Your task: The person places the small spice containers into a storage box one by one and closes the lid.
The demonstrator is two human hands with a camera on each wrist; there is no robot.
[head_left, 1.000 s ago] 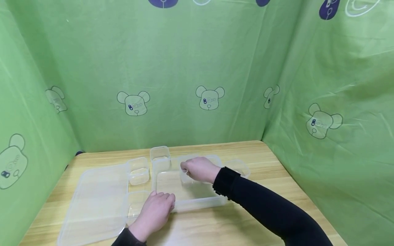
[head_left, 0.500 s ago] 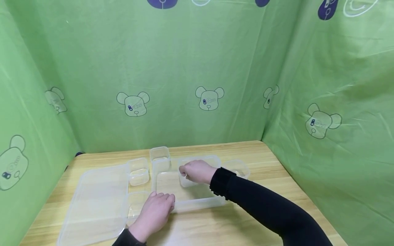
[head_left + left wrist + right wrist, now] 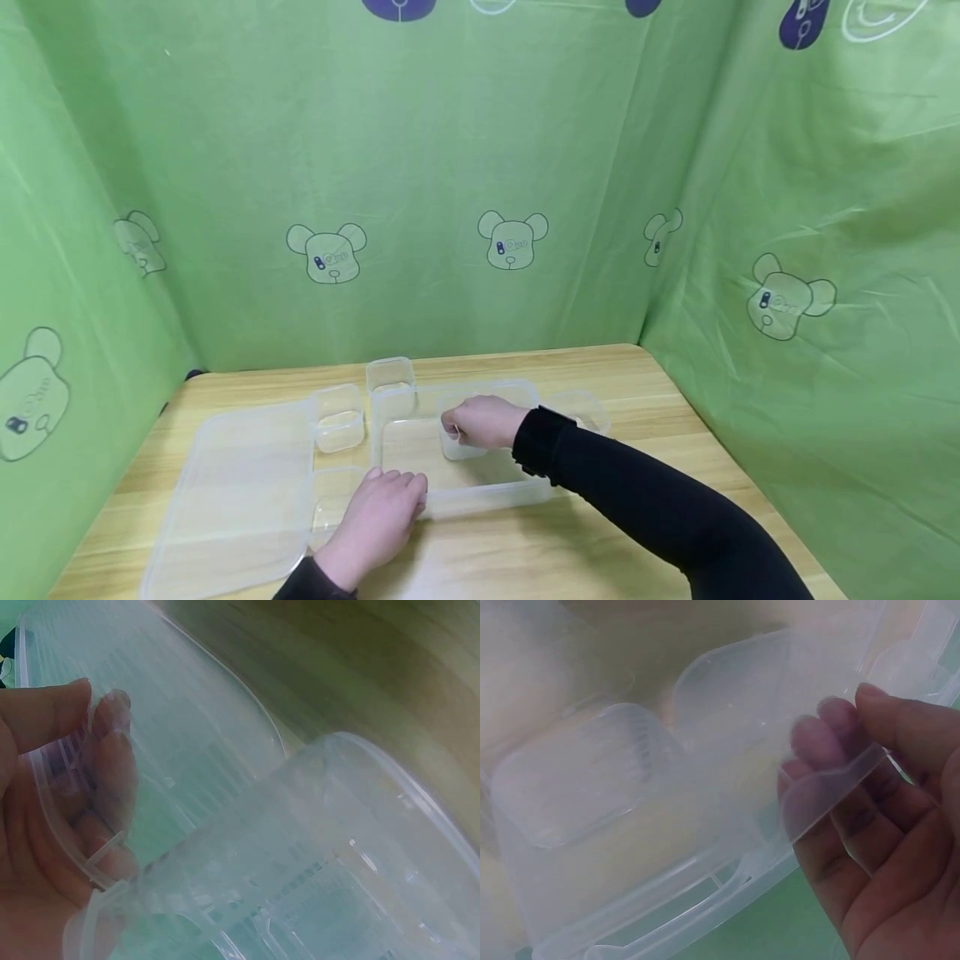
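A large clear plastic storage box (image 3: 487, 497) stands in the middle of the table. At its near left corner my left hand (image 3: 378, 508) holds the rim; in the left wrist view, thumb and fingers (image 3: 112, 761) lie on either side of the clear wall. My right hand (image 3: 483, 421) reaches over the box and pinches the rim of a small clear plastic container (image 3: 457, 450), which is inside the large box. Fingers (image 3: 832, 742) show through the thin wall in the right wrist view. My hand partly covers the small container in the head view.
A flat translucent lid (image 3: 232, 492) lies on the left of the wooden table (image 3: 637, 533). Between lid and box are small clear containers, one farther back (image 3: 337, 425) and one nearer (image 3: 330, 496). Another container (image 3: 390, 375) stands behind, another (image 3: 585, 408) at right. Green cloth (image 3: 420, 167) surrounds the table.
My right hand has come slightly nearer and lower with the small container inside the large box. The left hand keeps its hold at the corner.
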